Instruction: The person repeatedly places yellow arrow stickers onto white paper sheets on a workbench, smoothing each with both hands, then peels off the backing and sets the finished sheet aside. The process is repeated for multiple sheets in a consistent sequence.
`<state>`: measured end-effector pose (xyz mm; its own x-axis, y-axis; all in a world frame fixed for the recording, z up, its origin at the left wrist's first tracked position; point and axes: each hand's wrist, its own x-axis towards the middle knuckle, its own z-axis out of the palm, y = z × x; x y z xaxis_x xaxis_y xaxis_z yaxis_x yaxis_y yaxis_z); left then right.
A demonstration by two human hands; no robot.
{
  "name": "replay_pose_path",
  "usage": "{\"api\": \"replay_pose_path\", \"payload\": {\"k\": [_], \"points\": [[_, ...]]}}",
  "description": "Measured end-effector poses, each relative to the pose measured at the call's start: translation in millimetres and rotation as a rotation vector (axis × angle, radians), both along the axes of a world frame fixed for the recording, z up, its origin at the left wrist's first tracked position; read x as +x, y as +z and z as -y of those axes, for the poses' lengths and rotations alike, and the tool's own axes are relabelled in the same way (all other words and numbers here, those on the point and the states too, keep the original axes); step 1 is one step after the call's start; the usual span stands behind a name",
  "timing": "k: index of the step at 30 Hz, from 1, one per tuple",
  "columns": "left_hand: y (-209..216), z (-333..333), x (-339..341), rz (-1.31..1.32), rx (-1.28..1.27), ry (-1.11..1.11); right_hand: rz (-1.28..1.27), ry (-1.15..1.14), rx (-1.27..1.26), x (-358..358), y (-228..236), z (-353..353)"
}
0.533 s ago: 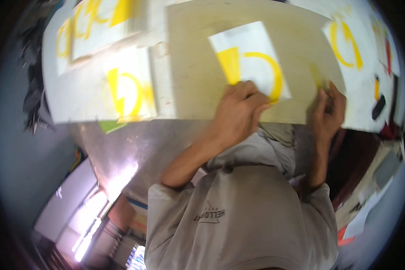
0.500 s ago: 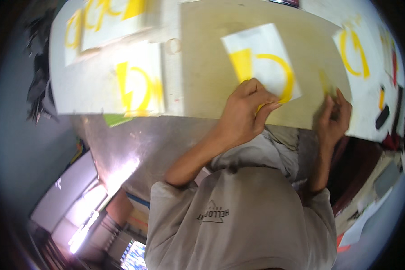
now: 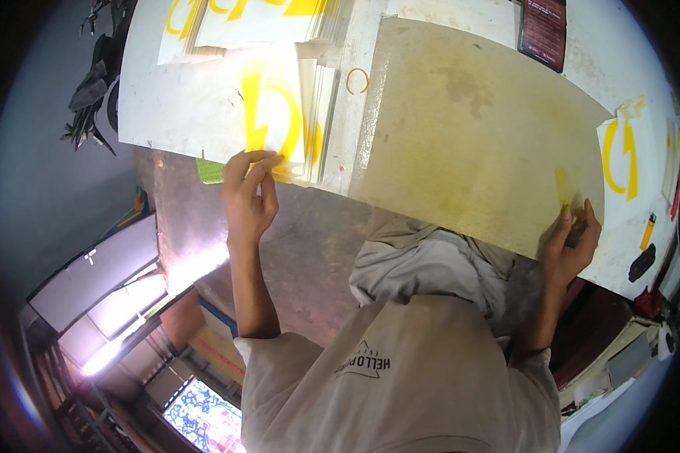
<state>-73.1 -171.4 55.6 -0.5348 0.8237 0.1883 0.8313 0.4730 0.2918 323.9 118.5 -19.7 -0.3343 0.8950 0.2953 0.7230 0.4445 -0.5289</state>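
My left hand (image 3: 251, 192) pinches the lower corner of a white sheet with a yellow printed figure (image 3: 283, 109). That sheet lies over a stack of similar white sheets (image 3: 323, 113) near the table's front edge. My right hand (image 3: 573, 245) is at the front right of a tan mat (image 3: 468, 136), its thumb and fingertips closed around the lower end of a narrow, see-through yellow strip (image 3: 561, 185). The strip stands up from the fingers over the mat.
More stacked printed sheets (image 3: 257, 26) are at the far left, with others (image 3: 619, 155) at the right. A ring-shaped band (image 3: 357, 81) lies left of the mat. Behind it is a dark red box (image 3: 542, 34). A yellow lighter (image 3: 647, 232) and a black object (image 3: 642, 262) sit far right.
My left hand has moved left, carrying the printed sheet from the tan mat to the stack. My right hand stays by the mat with the yellow strip. The view has shifted.
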Motion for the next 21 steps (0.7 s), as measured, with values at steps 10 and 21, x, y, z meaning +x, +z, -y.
{"api": "replay_pose_path", "payload": {"k": [10, 21], "points": [[-6, 19, 10, 0.12, -0.061, 0.012, -0.029, 0.139, 0.082, -20, 26, -31], [-24, -52, -9, 0.121, -0.2, 0.414, -0.269, 0.3, 0.155, -132, 38, -122]]}}
